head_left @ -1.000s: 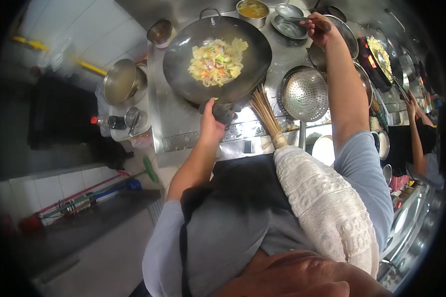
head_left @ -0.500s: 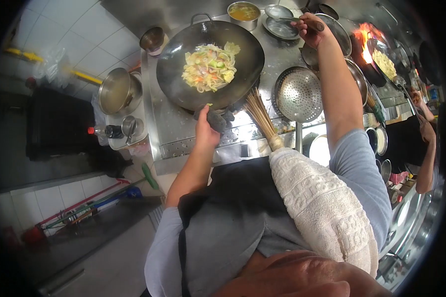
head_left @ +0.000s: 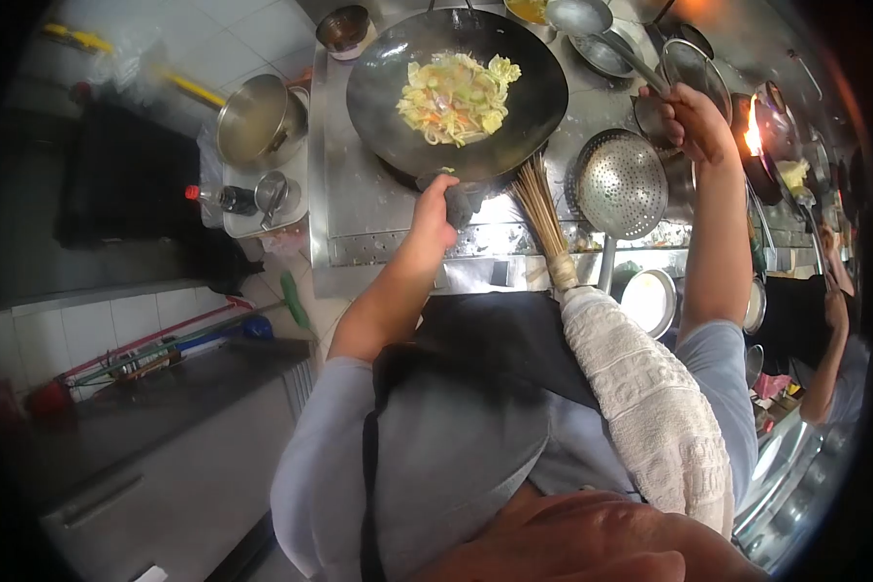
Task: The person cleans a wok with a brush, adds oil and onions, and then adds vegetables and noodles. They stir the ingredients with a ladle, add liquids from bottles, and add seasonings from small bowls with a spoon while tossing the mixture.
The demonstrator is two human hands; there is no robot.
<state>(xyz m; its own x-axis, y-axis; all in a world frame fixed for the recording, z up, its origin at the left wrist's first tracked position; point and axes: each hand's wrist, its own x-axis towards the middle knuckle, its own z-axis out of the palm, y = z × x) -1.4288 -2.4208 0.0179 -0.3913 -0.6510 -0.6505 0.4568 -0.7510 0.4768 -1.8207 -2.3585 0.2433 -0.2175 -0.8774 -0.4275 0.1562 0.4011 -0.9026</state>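
My left hand (head_left: 434,211) is closed around a dark cloth (head_left: 464,206) at the near rim of a large black wok (head_left: 376,109). Inside the wok lies a heap of cabbage and other sliced vegetables (head_left: 459,95), with bits of orange in it. My right hand (head_left: 694,124) grips the handle of a metal ladle (head_left: 582,16), whose bowl hangs over the far right, beyond the wok's rim. Between my arms are a perforated strainer (head_left: 623,184) and a bamboo brush (head_left: 541,209), its lower end beside a white towel (head_left: 640,407).
A pot of yellowish liquid (head_left: 531,9) stands at the back. To the left are a steel bowl (head_left: 254,121), a red-capped bottle (head_left: 221,198) and a small metal cup (head_left: 275,194). At right, a co-worker's arm (head_left: 824,373) reaches toward another wok near a flame (head_left: 753,126).
The view has shifted, so the wok appears higher and further right. My right hand has drawn the ladle nearer and away from the plates at the back. The co-worker's flame looks smaller.
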